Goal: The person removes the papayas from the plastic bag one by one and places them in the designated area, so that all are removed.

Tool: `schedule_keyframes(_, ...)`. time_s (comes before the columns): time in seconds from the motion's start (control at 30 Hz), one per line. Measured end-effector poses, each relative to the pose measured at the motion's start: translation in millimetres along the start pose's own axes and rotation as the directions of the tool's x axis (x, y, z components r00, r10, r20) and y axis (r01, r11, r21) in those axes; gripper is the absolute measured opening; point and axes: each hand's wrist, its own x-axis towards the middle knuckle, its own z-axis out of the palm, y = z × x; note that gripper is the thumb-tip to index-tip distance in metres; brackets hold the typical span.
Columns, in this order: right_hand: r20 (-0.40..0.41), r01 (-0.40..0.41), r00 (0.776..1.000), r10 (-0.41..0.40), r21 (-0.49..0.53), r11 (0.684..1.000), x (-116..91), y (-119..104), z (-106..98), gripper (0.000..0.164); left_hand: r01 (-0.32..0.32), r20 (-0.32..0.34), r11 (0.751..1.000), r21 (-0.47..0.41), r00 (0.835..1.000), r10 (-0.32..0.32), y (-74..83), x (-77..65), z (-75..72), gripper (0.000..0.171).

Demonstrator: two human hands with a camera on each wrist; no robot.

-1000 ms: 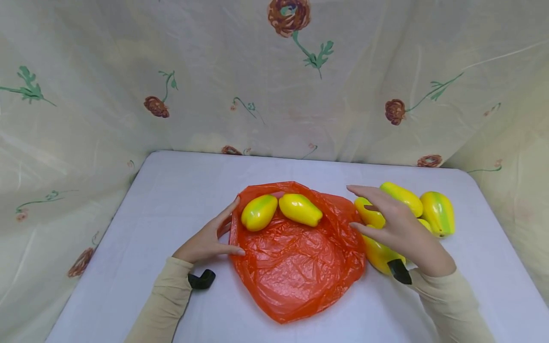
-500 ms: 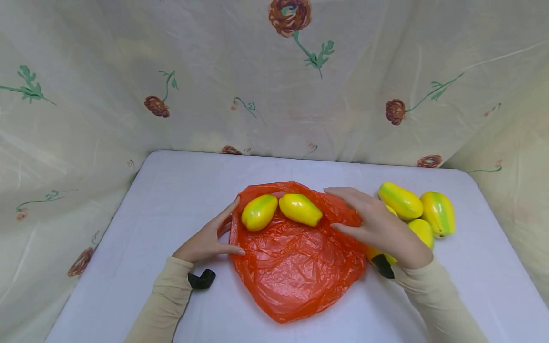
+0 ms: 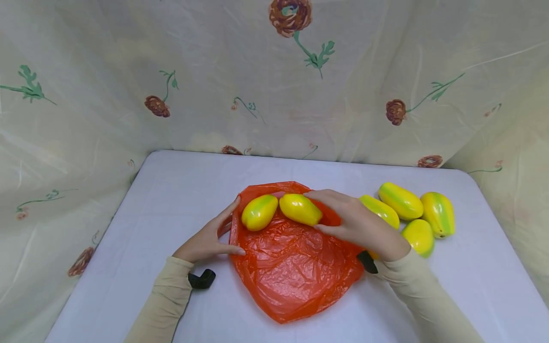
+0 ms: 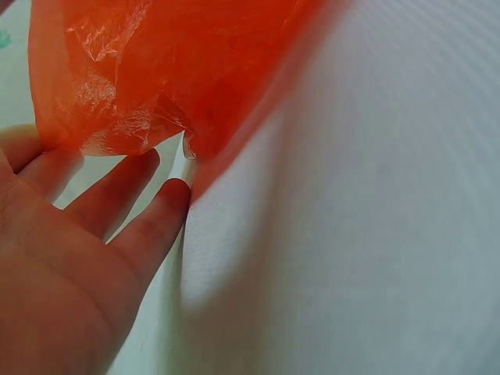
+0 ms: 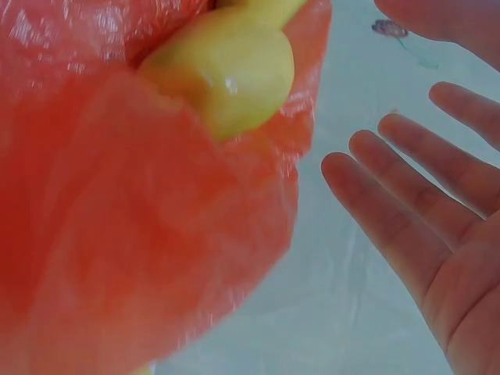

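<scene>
1. Nearest, the red bag (image 3: 296,278) lies gaping on the worktop (image 3: 193,190).
2. The left hand (image 3: 208,240), fingers relaxed, touches its left edge.
3. The right hand (image 3: 362,221), fingers outstretched and holding nothing, has moved left from the loose fruits (image 3: 401,200), putting the bag's contents within reach.
4. Inside, toward the far side, lie the left fruit (image 3: 259,213) and, beside that hand, the right fruit (image 3: 299,208).

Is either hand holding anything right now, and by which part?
The right hand holds nothing. The left hand touches the red bag at its left edge; whether it pinches that edge cannot be told.
</scene>
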Motion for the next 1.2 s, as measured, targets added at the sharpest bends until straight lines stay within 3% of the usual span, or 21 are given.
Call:
schedule_keyframes(0.27, 0.062, -0.035, 0.997, 0.036, -0.024, 0.999, 14, -5, 9, 0.069, -0.002, 0.002, 1.000, 0.000, 1.000, 0.002, -0.7, 0.0, -0.2, 0.117)
schedule_keyframes(1.2, 0.076, -0.003, 0.997, 0.017, -0.178, 0.984, 43, 12, 36, 0.066, 0.005, 0.000, 1.000, 0.014, 1.000, -0.005, 0.4, -0.9, -0.5, 0.116)
